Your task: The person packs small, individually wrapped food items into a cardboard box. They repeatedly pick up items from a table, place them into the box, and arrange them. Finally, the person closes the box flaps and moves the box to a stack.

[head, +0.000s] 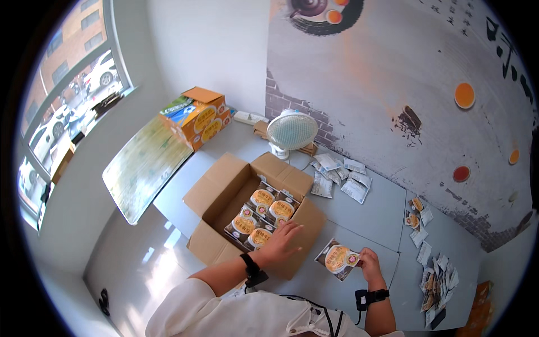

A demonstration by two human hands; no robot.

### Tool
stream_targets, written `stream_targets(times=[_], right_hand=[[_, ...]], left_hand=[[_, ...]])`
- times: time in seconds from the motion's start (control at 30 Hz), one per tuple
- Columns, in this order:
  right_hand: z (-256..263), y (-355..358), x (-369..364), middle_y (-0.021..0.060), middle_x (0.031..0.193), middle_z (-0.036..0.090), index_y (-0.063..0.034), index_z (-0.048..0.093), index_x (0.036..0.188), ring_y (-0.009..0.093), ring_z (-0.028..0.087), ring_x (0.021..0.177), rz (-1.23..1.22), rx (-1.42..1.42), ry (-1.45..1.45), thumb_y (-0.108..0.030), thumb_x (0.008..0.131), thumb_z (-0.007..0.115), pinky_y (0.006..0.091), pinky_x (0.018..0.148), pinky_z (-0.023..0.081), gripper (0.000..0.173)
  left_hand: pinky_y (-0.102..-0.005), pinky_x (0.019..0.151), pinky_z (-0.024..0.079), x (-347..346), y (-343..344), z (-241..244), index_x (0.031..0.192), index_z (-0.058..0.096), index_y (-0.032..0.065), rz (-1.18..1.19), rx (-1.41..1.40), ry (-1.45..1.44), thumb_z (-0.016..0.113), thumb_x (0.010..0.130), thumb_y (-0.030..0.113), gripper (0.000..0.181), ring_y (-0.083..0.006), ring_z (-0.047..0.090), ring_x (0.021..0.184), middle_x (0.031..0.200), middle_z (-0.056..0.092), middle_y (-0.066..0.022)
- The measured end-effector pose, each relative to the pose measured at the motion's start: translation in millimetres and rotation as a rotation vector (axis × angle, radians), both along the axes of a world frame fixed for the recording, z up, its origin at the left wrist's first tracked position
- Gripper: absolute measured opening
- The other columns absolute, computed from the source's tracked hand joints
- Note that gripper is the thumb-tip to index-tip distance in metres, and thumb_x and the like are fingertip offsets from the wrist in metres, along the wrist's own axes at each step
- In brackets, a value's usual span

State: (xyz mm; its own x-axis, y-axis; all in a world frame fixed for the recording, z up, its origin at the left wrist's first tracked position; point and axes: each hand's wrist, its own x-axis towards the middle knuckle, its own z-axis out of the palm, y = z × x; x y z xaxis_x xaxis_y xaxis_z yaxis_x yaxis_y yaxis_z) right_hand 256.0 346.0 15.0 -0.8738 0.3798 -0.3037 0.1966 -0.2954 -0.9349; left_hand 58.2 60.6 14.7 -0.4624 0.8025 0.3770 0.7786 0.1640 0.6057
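My right hand (369, 264) pinches the corner of a flat printed food packet (335, 258) with a picture of a yellow-filled bowl on it. That packet is held over the table, right of an open cardboard carton (219, 185). Inside the carton, several similar packets (243, 223) lie face up in two rows, with a gap along the far left side. Over the carton's near right side is my left hand (281, 244), fingers spread, with nothing visible in it. It partly hides the nearest packets, and whether it touches them I cannot tell.
A small fan (292, 129) stands behind the carton. Loose packets (341, 175) lie beside it, and a pile of packets (438, 284) is at the right. Orange printed boxes (200, 120) stand at the back left, by a glossy board (143, 168) overhanging the grey table (374, 219).
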Motion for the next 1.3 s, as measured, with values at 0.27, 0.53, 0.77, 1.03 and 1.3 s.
stream_targets(times=[0.27, 0.53, 0.77, 1.03, 1.3], right_hand=[[43.3, -53.4, -51.2, 0.006, 0.079, 0.059, -0.008, 0.046, 0.072, 0.012, 0.053, 0.074, 0.41, -0.074, -0.047, -0.013, 0.077, 0.051, 0.0246, 0.068, 0.043, 0.009], [32.9, -80.3, -79.7, 0.0098, 0.083, 0.061, -0.0052, 0.048, 0.078, 0.015, 0.057, 0.077, 0.364, -0.154, -0.041, -0.013, 0.084, 0.046, 0.0254, 0.073, 0.045, 0.01], [22.5, -113.9, -68.8, 0.0055, 0.097, 0.06, -0.0048, 0.054, 0.105, 0.014, 0.06, 0.083, 0.162, -0.285, -0.103, -0.037, 0.092, 0.047, 0.0294, 0.071, 0.051, 0.036], [20.8, -134.9, -76.7, 0.0029, 0.092, 0.06, -0.0067, 0.054, 0.108, 0.011, 0.059, 0.077, 0.289, -0.062, -0.207, -0.026, 0.09, 0.055, 0.0273, 0.072, 0.05, 0.027], [25.4, -139.3, -72.9, 0.0101, 0.101, 0.06, -0.0024, 0.05, 0.113, 0.018, 0.061, 0.088, 0.2, -0.191, -0.155, -0.025, 0.093, 0.049, 0.0287, 0.076, 0.05, 0.031]], left_hand=[[-0.0319, 0.09, 0.041, -4.6, 16.8, 16.6, 0.123, 0.047, -0.0003, -0.61, -0.267, -0.952, 0.067, 0.081, 0.029, 0.055, -0.0186, 0.052, 0.103, 0.112, 0.056, -0.0117], [-0.0254, 0.081, 0.044, 1.8, -0.7, 12.2, 0.115, 0.051, -0.0022, -0.674, -0.278, -1.2, 0.064, 0.083, 0.022, 0.042, -0.0091, 0.055, 0.091, 0.099, 0.061, -0.0031], [-0.0254, 0.083, 0.043, -5.8, -33.3, 0.6, 0.115, 0.051, -0.0006, -0.306, -0.067, -1.373, 0.063, 0.084, 0.022, 0.041, -0.0109, 0.054, 0.095, 0.105, 0.059, -0.0045], [-0.026, 0.093, 0.038, -9.3, -51.7, -18.6, 0.124, 0.043, -0.0007, -0.317, -0.064, -1.443, 0.059, 0.087, 0.017, 0.044, -0.0116, 0.049, 0.107, 0.118, 0.054, -0.0059], [-0.0254, 0.091, 0.04, -20.0, -64.1, -11.9, 0.121, 0.045, -0.0005, -0.097, -0.016, -1.387, 0.062, 0.083, 0.01, 0.043, -0.0127, 0.052, 0.103, 0.115, 0.056, -0.0067]])
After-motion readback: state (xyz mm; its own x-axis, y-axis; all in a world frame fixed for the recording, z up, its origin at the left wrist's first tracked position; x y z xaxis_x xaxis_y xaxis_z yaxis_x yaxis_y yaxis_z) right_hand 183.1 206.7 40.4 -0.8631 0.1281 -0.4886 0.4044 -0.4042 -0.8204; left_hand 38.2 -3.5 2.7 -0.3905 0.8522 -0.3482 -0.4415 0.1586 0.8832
